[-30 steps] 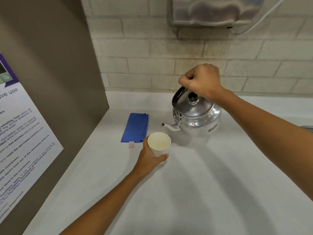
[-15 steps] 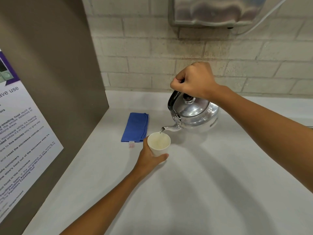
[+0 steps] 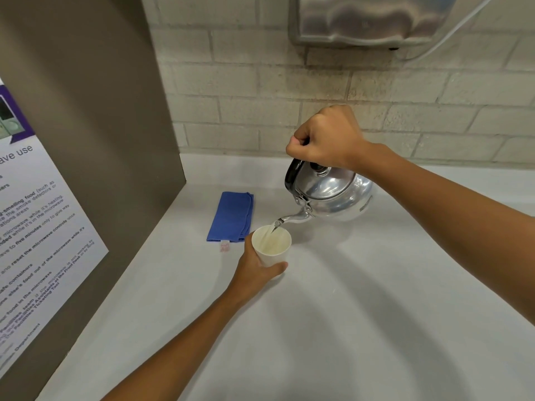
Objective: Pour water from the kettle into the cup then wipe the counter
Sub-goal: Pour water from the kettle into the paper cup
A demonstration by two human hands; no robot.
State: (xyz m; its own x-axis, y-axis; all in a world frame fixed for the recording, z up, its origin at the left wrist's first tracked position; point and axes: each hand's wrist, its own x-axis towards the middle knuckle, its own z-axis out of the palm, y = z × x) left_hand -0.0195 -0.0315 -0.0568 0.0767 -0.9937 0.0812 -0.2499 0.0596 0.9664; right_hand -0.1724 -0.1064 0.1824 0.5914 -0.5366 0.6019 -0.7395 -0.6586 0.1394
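Two bare hands are at work over the white counter (image 3: 362, 328), seen from the head camera. The right hand (image 3: 325, 137) is a tight fist round the black handle of the polished, round-bellied steel kettle (image 3: 333, 195), which hangs clear of the counter and tips toward the left, spout down. Half a second ago the tilt was shallower and only a first trickle showed at the spout; a second ago the kettle sat level on the counter with the cup dry. A thin clear stream of water (image 3: 273, 228) now runs from the spout tip into the small white paper cup (image 3: 271, 244), and pale liquid lies in its bottom.

The left hand (image 3: 253, 270) has not shifted: fingers and thumb wrapped round the lower wall of the cup, closed firmly on it, the cup upright and just under the spout, below and left of the right fist. Whether the cup's base rests on the counter I cannot tell, since the hand hides it.

Just beyond the left hand's knuckles, apart from the cup, lies the folded blue cloth (image 3: 233, 217), flat, with a small pale tag at its near edge. Well to the left of both hands stands a brown panel (image 3: 86, 125) bearing a printed white and purple notice (image 3: 34, 241). Behind the right fist rises a pale brick wall (image 3: 260, 91), with a metal wall fixture (image 3: 370, 18) mounted high above.
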